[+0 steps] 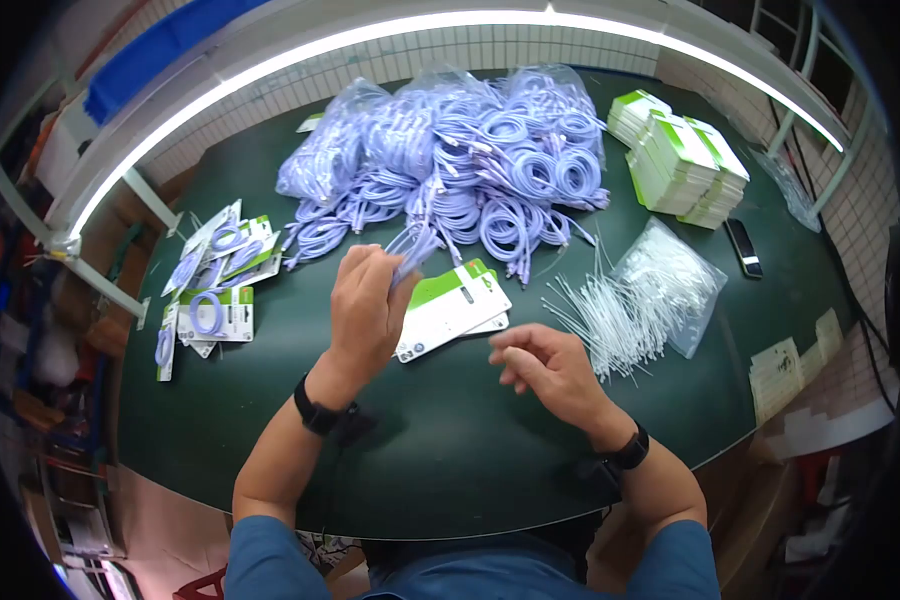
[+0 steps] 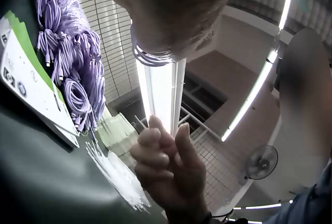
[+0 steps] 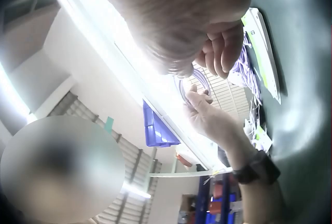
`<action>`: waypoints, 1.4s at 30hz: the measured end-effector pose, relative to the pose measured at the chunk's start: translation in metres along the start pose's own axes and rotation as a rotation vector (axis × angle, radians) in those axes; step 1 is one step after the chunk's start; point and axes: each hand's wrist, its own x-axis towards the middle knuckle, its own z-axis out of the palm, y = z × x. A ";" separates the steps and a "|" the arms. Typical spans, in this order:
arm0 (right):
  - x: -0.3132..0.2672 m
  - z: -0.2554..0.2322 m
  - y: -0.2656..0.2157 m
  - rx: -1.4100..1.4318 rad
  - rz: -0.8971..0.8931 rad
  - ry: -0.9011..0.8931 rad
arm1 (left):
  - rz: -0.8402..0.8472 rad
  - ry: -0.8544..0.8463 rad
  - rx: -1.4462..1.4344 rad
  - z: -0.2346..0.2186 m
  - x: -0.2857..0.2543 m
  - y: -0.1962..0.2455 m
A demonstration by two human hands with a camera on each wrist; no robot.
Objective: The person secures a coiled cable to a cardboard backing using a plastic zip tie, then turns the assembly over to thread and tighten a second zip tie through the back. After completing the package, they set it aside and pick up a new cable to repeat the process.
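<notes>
My left hand (image 1: 368,305) grips a coiled light-purple cable (image 1: 416,252), raised over the dark green table. Part of that coil (image 2: 146,57) peeks out past the hand in the left wrist view, and its loops also show in the right wrist view. My right hand (image 1: 555,372) hovers to the right with loosely bent fingers and nothing in them; thumb and forefinger stand apart in the left wrist view. Between and beyond the hands lie a few overlapping white-and-green packaging cards (image 1: 450,318). Just right of the right hand spreads a fan of white cable ties (image 1: 610,325).
A large heap of coiled purple cables (image 1: 450,150), partly bagged, fills the back. Cards with cables attached (image 1: 210,310) lie at left. Stacked cards (image 1: 680,165), a phone (image 1: 744,248) and a clear plastic bag (image 1: 685,290) are at right. A lamp tube (image 1: 370,38) crosses above.
</notes>
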 end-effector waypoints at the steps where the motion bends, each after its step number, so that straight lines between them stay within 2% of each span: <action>1: 0.000 0.001 -0.009 0.143 0.016 -0.012 | 0.243 0.003 0.029 0.001 -0.007 0.018; 2: -0.001 0.001 -0.014 0.286 0.026 -0.020 | 0.238 -0.007 -0.013 0.002 -0.012 0.034; 3: -0.004 0.000 -0.015 0.275 0.050 0.013 | 0.280 -0.057 -0.028 0.002 -0.017 0.049; 6: -0.009 -0.003 -0.014 0.334 0.015 -0.107 | 0.358 -0.157 -0.059 0.010 -0.037 0.071; 10: -0.013 -0.004 -0.012 0.205 0.066 -0.079 | 0.316 -0.189 -0.177 0.013 -0.052 0.075; 17: -0.015 -0.005 -0.013 0.108 0.047 -0.090 | 0.510 -0.179 0.085 0.005 -0.052 0.080; 23: -0.013 -0.005 -0.009 0.111 0.044 -0.107 | 0.515 -0.176 0.112 0.004 -0.051 0.075; 26: -0.012 -0.002 -0.005 0.168 0.033 -0.056 | 0.515 -0.196 0.121 0.003 -0.052 0.074; 29: -0.008 0.003 0.006 0.186 -0.076 -0.016 | 0.290 -0.299 -0.062 0.004 -0.051 0.081; 30: -0.007 0.005 0.009 0.202 -0.131 0.009 | 0.291 -0.297 -0.057 0.003 -0.051 0.083; 31: -0.007 0.006 0.008 0.204 -0.136 0.006 | 0.174 -0.318 -0.213 0.002 -0.053 0.085; 33: -0.006 0.009 -0.002 -0.181 -0.491 0.109 | -0.059 -0.355 -0.522 0.002 -0.056 0.092; 34: -0.006 0.010 -0.005 -0.375 -0.665 0.166 | -0.053 -0.356 -0.517 0.002 -0.057 0.095; 35: -0.006 0.011 -0.007 -0.371 -0.669 0.172 | -0.177 -0.343 -0.680 0.003 -0.057 0.099; 37: -0.007 0.011 -0.010 -0.565 -0.805 0.225 | -0.432 -0.316 -1.002 0.005 -0.060 0.106; 38: -0.007 0.011 -0.011 -0.664 -0.871 0.253 | -0.425 -0.324 -0.999 0.009 -0.063 0.110; 41: -0.007 0.014 -0.013 -0.718 -0.892 0.260 | -0.689 -0.189 -1.289 0.025 -0.074 0.116; 42: -0.006 0.014 -0.014 -0.748 -0.903 0.254 | -0.682 -0.181 -1.290 0.029 -0.073 0.112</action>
